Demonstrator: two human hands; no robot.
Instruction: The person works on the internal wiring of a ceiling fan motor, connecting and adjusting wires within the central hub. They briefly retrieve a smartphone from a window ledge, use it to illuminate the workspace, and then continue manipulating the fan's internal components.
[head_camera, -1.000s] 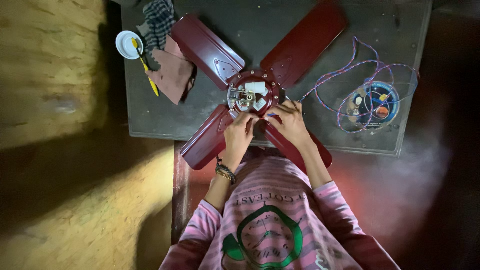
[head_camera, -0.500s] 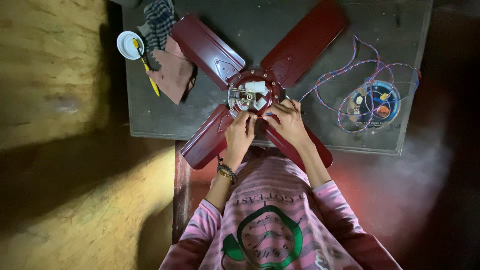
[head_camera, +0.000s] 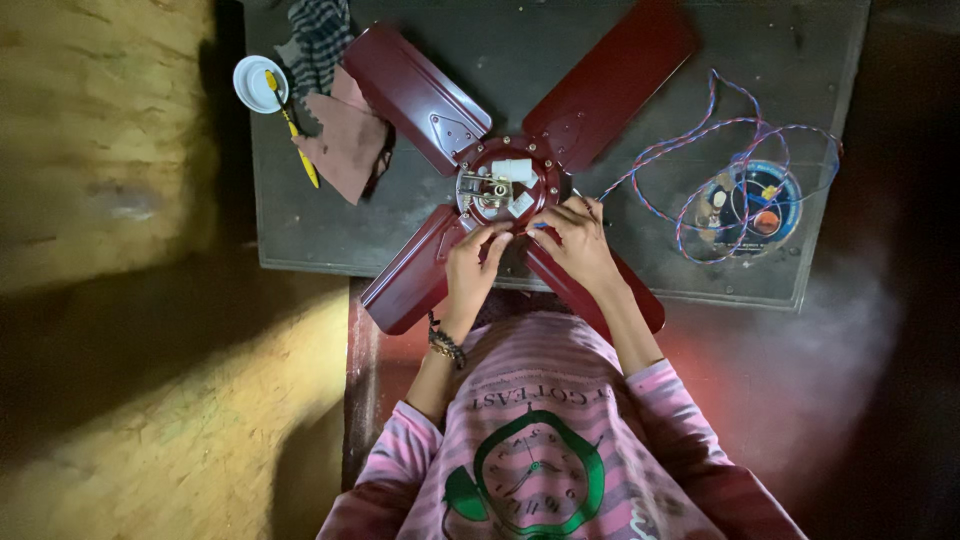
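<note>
Both our hands work at the hub of a dark red ceiling fan laid flat on the table.

Nearest us, our left hand (head_camera: 472, 268) and right hand (head_camera: 577, 240) rest on the near rim of the fan hub (head_camera: 510, 185), fingers curled and pressing there; whether they pinch some small part we cannot tell. The open hub, its wiring bared, lies just beyond our fingertips. The fan (head_camera: 420, 95) lies blades-flat, which we judge steadies it. Further right, red-and-blue wire (head_camera: 700, 140) loops over a round dish of small parts (head_camera: 750, 205). Far left, near the table edge (head_camera: 300, 262), lie a white lid (head_camera: 256, 84), a yellow tool (head_camera: 295, 130) and a cloth (head_camera: 345, 150).
</note>
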